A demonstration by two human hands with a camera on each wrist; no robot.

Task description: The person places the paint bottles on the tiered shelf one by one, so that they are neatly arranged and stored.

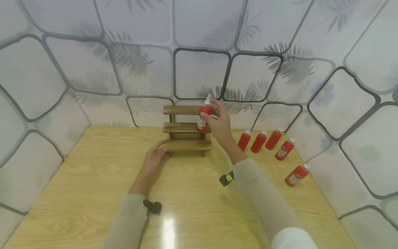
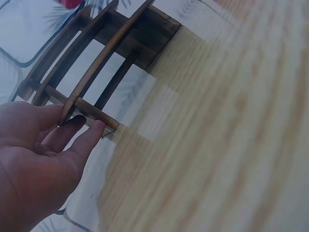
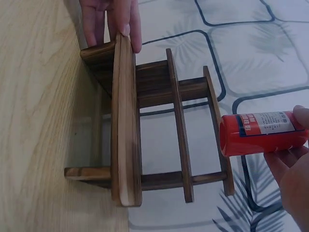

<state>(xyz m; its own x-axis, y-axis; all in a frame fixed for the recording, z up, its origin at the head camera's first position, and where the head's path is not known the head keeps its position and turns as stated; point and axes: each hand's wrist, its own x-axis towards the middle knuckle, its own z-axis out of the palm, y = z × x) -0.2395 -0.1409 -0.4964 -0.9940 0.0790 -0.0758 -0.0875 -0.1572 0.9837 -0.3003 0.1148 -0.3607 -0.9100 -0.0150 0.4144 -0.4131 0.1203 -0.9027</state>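
Observation:
A three-step wooden stand (image 1: 186, 145) stands on the table against the wall. My left hand (image 1: 153, 159) pinches the left end of its lowest step, as the left wrist view shows with the hand (image 2: 53, 150) at the step's edge. A red bottle (image 1: 202, 123) with a white pointed nozzle is held by my right hand (image 1: 221, 124), thumb on one side and fingers on the other. It hangs tilted slightly, in front of the upper steps. In the right wrist view, the bottle (image 3: 260, 133) is apart from the stand's top step (image 3: 219, 130).
Several more red bottles stand on the table to the right: one bottle (image 1: 296, 175) is nearer me, another bottle (image 1: 258, 141) is in the row behind. Patterned wall covering (image 1: 202, 74) encloses the wood-grain table (image 1: 102, 186) at the back and sides.

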